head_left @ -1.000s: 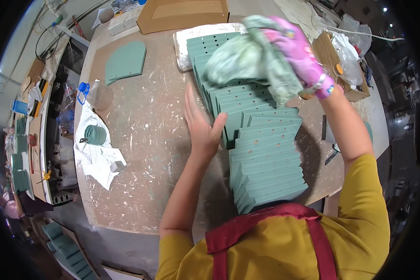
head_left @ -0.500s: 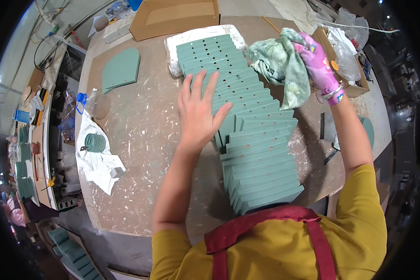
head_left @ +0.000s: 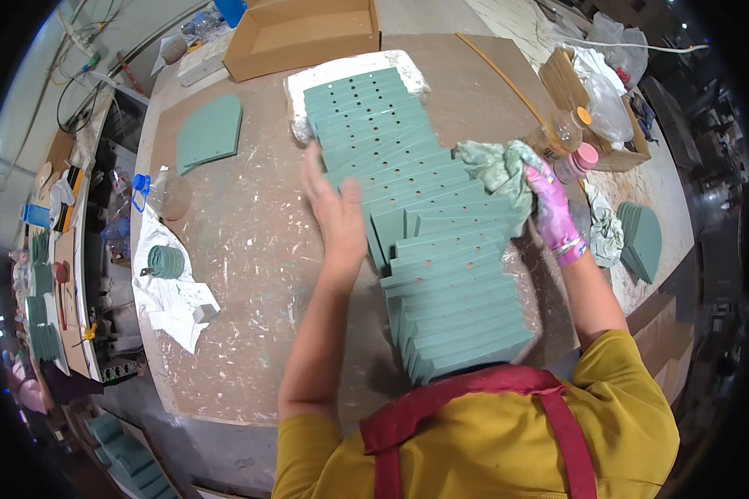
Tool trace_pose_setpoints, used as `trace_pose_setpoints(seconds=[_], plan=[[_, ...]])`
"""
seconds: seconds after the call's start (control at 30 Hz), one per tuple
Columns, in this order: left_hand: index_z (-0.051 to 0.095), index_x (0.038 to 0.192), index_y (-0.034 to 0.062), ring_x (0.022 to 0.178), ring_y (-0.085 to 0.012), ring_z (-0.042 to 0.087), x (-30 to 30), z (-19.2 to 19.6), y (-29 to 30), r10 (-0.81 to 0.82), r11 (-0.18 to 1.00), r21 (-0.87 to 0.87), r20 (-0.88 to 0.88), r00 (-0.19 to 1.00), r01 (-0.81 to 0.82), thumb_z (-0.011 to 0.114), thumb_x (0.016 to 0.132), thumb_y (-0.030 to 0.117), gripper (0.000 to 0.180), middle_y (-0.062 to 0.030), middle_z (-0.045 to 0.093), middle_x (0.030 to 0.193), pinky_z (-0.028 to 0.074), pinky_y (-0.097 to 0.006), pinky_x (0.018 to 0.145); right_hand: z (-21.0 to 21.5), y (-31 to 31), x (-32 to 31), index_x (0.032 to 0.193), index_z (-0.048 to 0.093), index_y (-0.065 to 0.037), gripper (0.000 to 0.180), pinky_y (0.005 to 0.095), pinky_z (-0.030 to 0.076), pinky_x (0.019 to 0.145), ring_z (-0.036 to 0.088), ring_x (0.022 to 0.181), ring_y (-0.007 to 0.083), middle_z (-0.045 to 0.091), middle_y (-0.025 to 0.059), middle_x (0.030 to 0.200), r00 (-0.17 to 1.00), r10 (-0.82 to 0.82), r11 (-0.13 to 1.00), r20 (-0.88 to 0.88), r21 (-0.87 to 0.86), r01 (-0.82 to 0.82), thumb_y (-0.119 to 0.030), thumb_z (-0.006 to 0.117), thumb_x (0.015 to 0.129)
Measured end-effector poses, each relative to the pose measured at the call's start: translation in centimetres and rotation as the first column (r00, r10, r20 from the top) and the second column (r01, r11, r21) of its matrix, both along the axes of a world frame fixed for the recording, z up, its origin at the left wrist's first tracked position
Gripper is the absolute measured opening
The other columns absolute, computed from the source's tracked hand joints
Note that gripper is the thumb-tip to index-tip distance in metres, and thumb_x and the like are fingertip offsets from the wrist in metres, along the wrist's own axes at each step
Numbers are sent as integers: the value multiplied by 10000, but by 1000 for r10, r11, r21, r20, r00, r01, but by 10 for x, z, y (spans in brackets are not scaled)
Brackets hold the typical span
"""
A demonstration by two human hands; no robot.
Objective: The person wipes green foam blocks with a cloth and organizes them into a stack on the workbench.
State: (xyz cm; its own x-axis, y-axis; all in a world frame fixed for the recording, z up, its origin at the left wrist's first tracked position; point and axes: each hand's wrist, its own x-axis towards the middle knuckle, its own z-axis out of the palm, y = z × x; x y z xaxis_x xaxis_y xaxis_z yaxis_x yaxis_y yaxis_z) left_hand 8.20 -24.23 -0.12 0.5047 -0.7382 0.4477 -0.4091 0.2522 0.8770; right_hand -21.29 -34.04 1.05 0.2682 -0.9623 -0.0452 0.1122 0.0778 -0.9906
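A long overlapping row of green plates with small holes (head_left: 453, 295) runs from near my chest to a white padded block (head_left: 300, 125) at the far end. My bare left hand (head_left: 337, 208) is at the row's left edge, fingers stretched out and holding nothing; whether it touches the plates I cannot tell. In a pink patterned glove, my right hand (head_left: 551, 204) grips a crumpled green-and-white cloth (head_left: 499, 170). The cloth lies against the right edge of the row, about halfway along.
Bottles with orange (head_left: 562, 133) and pink caps (head_left: 576, 162) stand right of the row, near more green plates (head_left: 639, 241). A cardboard box (head_left: 308, 41) sits at the back. Far left are a loose green plate (head_left: 210, 133) and a coil (head_left: 166, 262) on white cloth.
My right hand has brought the cloth nearer and left, down to the row's edge. My left hand has shifted off the plates' top toward their left side. The bottles have come into sight.
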Motion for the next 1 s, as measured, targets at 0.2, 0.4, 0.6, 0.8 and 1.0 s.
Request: trace_pose_setpoints(seconds=[0.2,0.4,0.6,0.8,1.0], plan=[[181,1514,46,1358,-236,333,-39,7,17,-268,955,-95,-673,689,280,194,1033,519,674,-118,287,1522,272,-374,1121,-62,51,40,1377,459,-29,453,326,365,1057,504,1209,181,538,79,1338,985,-165,968,55,203,150,-262,478,988],[110,1525,34,1371,-247,322,-20,6,19,-251,937,-8,-711,657,350,332,1028,474,700,-133,299,1515,265,-365,1126,-40,58,61,1387,422,4,470,346,366,1075,498,1238,207,517,118,1360,982,-129,965,137,245,92,-230,482,983],[16,1527,47,1359,-274,338,15,33,-16,-193,940,118,-590,784,320,616,906,266,891,-181,301,1500,267,-384,1129,78,-37,82,1249,541,-38,398,356,568,722,669,835,244,639,107,992,987,73,949,-144,-294,-113,-234,614,911],[69,1520,40,1318,-269,390,33,17,-42,-177,935,139,-618,766,327,668,873,165,891,-179,344,1461,332,-381,1090,65,-61,171,1229,558,-112,354,440,458,954,583,1062,349,567,159,1184,621,32,281,-783,-589,-757,-272,560,913],[54,1516,38,1344,-273,357,36,20,-39,-235,918,87,-665,709,386,666,871,133,895,-178,314,1486,314,-386,1102,79,-95,115,1179,548,-38,304,412,489,871,612,984,366,601,184,1072,560,108,439,-821,-467,-768,-132,568,890]])
